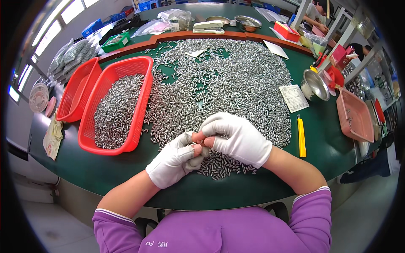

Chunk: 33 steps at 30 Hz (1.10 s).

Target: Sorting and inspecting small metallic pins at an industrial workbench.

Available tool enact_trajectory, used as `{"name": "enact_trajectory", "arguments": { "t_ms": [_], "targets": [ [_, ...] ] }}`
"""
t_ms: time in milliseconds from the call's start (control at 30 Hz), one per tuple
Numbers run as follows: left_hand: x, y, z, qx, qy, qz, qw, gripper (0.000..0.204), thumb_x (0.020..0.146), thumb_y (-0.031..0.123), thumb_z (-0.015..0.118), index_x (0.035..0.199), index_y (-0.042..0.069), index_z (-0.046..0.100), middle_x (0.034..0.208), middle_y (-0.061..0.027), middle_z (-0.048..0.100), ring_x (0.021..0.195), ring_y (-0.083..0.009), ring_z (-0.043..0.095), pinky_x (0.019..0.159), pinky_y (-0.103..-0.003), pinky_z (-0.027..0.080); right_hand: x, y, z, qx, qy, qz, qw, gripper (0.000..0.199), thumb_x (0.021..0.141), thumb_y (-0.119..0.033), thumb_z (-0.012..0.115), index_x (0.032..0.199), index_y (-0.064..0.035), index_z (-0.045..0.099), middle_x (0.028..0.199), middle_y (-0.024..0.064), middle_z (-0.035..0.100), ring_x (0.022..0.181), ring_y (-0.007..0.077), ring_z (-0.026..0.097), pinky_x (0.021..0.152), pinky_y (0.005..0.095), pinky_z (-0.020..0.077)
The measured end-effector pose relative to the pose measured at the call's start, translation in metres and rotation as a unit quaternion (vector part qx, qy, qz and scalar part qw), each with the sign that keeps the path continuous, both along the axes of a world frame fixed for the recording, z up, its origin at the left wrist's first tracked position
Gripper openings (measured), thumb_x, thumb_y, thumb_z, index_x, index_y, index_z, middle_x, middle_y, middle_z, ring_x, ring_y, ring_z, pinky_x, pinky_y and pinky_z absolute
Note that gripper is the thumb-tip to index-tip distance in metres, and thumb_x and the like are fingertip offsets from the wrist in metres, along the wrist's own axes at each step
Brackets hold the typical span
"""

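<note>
Both my hands wear white gloves with bare thumb and finger tips, and they meet over a wide spread of small silvery metal pieces. My left hand is closed, thumb against the fingers. Against it, my right hand pinches with thumb and forefinger. Whatever lies between the fingertips is too small and covered to make out. To the left stands a red perforated basket, partly filled with the same pieces. Below my right hand, a smaller heap of pieces lies near the table's front edge.
A second red basket sits at the far left. On the right are a yellow cutter knife, a printed paper slip, a metal bowl and a pink basket. A wooden rail borders the back. Another person sits beyond.
</note>
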<state>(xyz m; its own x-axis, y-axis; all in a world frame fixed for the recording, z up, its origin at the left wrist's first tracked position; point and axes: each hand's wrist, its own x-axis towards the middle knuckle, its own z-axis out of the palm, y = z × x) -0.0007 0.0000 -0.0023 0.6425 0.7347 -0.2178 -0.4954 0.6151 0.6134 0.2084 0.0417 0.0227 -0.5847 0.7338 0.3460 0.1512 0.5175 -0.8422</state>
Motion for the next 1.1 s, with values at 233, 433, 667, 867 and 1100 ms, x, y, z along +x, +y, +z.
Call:
{"name": "enact_trajectory", "arguments": {
  "t_ms": [233, 433, 667, 867, 1100],
  "targets": [
    [-0.001, 0.001, 0.002, 0.020, -0.013, -0.009, 1.000, 0.033, 0.093, 0.014, 0.063, 0.124, 0.009, 0.054, 0.096, -0.0020, 0.058, 0.069, -0.0058, 0.042, 0.063, -0.019, 0.036, 0.003, -0.001, 0.013, -0.021, -0.027, -0.084, 0.996, 0.010, 0.089, -0.003, 0.063, 0.098, -0.0023, 0.064, 0.093, 0.0076, 0.063, 0.087, 0.0167, 0.062, 0.078, 0.0296, 0.0505],
    [-0.001, 0.000, -0.001, 0.017, -0.029, 0.003, 0.999, 0.040, 0.093, 0.016, 0.063, 0.131, 0.007, 0.052, 0.092, -0.0008, 0.055, 0.067, -0.0060, 0.039, 0.061, -0.019, 0.034, 0.002, -0.007, 0.022, 0.046, -0.020, -0.053, 0.997, 0.009, 0.087, -0.006, 0.065, 0.096, -0.0057, 0.065, 0.081, 0.0097, 0.070, 0.071, 0.0274, 0.068, 0.066, 0.0328, 0.0548],
    [0.001, 0.003, 0.000, 0.003, -0.015, 0.022, 1.000, 0.040, 0.093, 0.019, 0.065, 0.130, 0.007, 0.054, 0.089, 0.0001, 0.053, 0.064, -0.0060, 0.037, 0.058, -0.018, 0.031, 0.006, 0.010, 0.012, 0.267, -0.058, -0.085, 0.958, 0.016, 0.079, -0.008, 0.070, 0.094, -0.0067, 0.065, 0.113, 0.0197, 0.065, 0.084, 0.0331, 0.067, 0.069, 0.0380, 0.0543],
    [0.000, 0.002, 0.003, 0.012, -0.004, 0.006, 1.000, 0.035, 0.093, 0.021, 0.066, 0.124, 0.007, 0.056, 0.091, -0.0004, 0.056, 0.064, -0.0054, 0.038, 0.058, -0.018, 0.032, 0.008, 0.012, 0.012, 0.251, -0.060, -0.079, 0.963, 0.019, 0.069, -0.010, 0.078, 0.086, -0.0099, 0.069, 0.115, 0.0144, 0.064, 0.099, 0.0326, 0.063, 0.084, 0.0405, 0.0506],
    [0.004, -0.004, 0.004, 0.021, 0.056, 0.040, 0.997, 0.022, 0.093, 0.021, 0.066, 0.106, 0.009, 0.055, 0.092, -0.0012, 0.059, 0.065, -0.0047, 0.040, 0.057, -0.018, 0.033, -0.003, 0.001, 0.006, 0.216, -0.052, -0.004, 0.975, 0.020, 0.074, -0.009, 0.074, 0.093, -0.0079, 0.069, 0.107, 0.0140, 0.066, 0.093, 0.0330, 0.065, 0.078, 0.0403, 0.0532]
  ]
}}
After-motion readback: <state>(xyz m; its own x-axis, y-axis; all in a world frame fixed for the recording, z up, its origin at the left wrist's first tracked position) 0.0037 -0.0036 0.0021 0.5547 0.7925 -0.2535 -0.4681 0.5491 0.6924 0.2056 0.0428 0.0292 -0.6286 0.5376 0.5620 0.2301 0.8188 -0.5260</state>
